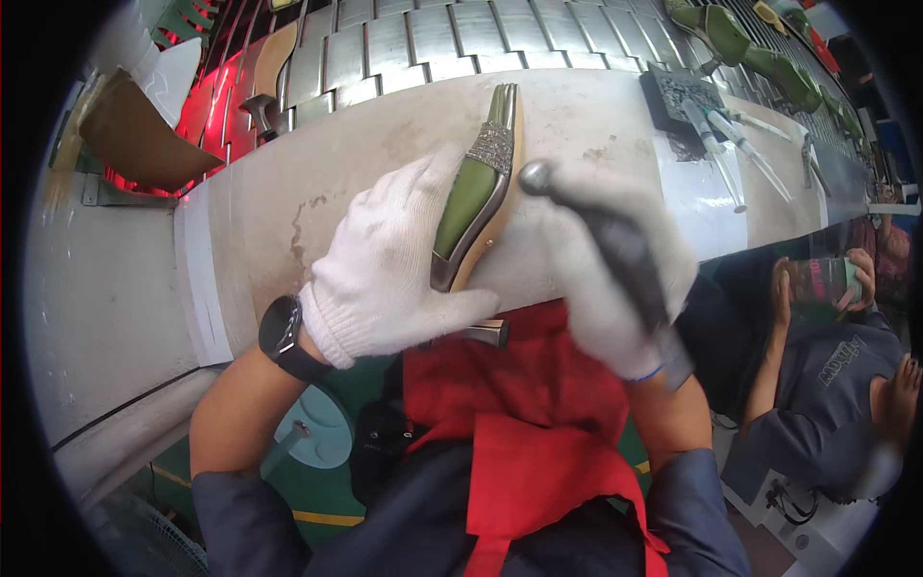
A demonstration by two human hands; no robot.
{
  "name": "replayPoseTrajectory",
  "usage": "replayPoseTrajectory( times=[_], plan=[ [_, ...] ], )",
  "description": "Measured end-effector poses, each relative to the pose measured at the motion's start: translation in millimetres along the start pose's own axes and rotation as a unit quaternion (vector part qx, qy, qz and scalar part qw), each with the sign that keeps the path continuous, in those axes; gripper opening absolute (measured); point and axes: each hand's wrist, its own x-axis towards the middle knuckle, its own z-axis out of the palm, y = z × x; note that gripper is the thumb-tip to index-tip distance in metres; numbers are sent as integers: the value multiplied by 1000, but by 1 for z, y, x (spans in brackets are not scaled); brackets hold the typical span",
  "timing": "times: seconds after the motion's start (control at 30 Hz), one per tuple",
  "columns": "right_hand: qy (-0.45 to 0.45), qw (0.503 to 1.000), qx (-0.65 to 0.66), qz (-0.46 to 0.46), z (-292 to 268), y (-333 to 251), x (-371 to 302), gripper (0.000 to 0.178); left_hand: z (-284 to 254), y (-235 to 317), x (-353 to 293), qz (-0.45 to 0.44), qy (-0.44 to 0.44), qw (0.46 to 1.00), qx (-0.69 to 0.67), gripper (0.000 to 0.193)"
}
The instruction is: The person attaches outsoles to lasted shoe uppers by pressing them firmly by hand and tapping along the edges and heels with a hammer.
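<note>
My left hand (389,245), in a white knit glove, grips a green high-heeled shoe (471,197) lying on its side on the pale worktop (375,135). A glittery band crosses the shoe near its toe, and its tan sole edge is turned toward my right hand. The heel juts out below my left thumb, near the worktop's front edge. Also gloved, my right hand (606,250) is closed round a hammer (620,252) with a rounded metal head. That head is beside the shoe's sole edge; motion blurs the hand and the handle, and I cannot tell whether they touch.
Beyond the worktop runs a slatted metal conveyor (423,38) carrying a tan shoe part (274,62). Several green shoes (726,38) stand at the far right. Brushes (735,144) lie by a dark block (678,96). At right sits another person (817,385) holding a jar.
</note>
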Motion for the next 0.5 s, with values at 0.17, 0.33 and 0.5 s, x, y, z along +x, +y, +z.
replayPoseTrajectory(
  times=[0.17,0.33,0.5],
  plan=[
    [45,997,-38,55,-51,-42,18,32,0,6,44,-82,-33,996,-20,108],
    [-122,988,19,96,-36,-17,22,19,12,16,64,-85,-56,994,-27,90],
    [-89,970,129,185,-28,2,51,16,0,21,62,-137,-91,985,-55,84]
  ],
)
